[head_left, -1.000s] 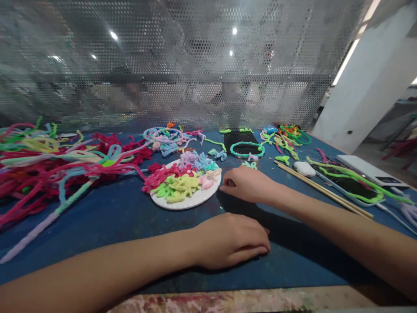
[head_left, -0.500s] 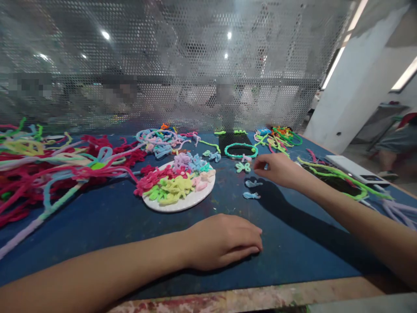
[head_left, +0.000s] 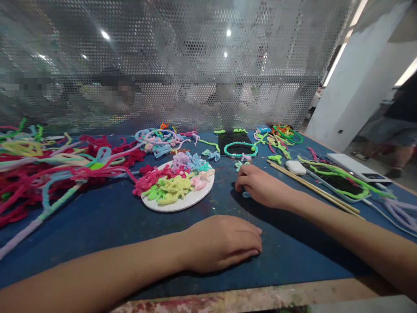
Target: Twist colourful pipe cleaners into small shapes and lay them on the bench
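My right hand [head_left: 260,184] is over the table in front of the ring, its fingers curled and pinched together. Just under those fingers shows part of a small light-blue pipe-cleaner piece [head_left: 246,195]; whatever the fingertips grip is hidden. Behind the knuckles sits a mint-green pipe-cleaner bow [head_left: 240,164], partly covered. My left hand [head_left: 224,243] rests palm down near the front of the blue table [head_left: 130,261], fingers relaxed and holding nothing visible. Left of my right hand is a white plate [head_left: 182,205] with red, yellow, green, purple, blue and pink pipe-cleaner shapes.
A turquoise pipe-cleaner ring [head_left: 241,150] lies partly on a black slab [head_left: 235,138]. Right of my hand are wooden sticks [head_left: 316,190], a white earbud case [head_left: 296,167], a phone [head_left: 339,180] and a white power bank [head_left: 355,167]. Pipe cleaners [head_left: 81,165] pile left; perforated mesh [head_left: 182,65] stands behind.
My right hand has moved left and nearer to me, covering the light-blue pieces and part of the mint bow. The sticks and earbud case have come into view. My left hand stays put.
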A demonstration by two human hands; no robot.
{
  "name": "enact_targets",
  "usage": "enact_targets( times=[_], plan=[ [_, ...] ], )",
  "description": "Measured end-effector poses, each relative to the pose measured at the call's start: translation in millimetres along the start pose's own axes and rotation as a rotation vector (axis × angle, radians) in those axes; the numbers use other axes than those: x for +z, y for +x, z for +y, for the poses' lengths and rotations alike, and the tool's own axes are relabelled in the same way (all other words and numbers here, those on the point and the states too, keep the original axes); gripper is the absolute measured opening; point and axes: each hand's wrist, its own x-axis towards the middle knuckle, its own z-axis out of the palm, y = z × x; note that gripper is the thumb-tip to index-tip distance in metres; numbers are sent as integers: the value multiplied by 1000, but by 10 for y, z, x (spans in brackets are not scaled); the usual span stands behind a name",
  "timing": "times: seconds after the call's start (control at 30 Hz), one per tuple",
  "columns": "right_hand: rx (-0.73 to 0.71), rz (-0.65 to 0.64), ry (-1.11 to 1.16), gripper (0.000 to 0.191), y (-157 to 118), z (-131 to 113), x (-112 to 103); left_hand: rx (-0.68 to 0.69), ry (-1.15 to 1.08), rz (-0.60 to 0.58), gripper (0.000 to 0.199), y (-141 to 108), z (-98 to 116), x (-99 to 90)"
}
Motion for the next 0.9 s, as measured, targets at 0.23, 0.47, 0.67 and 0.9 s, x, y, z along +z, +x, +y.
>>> enact_targets(
  times=[0.23,0.47,0.67,0.9],
  plan=[
    [-89,-30,14,38,257,-70,100,7,2,11,20,2,1,1],
    [-141,36,121,31,226,-38,-112,11,14,13,20,-5,3,11],
    [73,122,128,18,-66,256,-195,26,26,4,21,-8,-10,11],
    [135,-5,127,18,-307,268,-69,29,30,-14,21,-2,1,1]
  ],
)
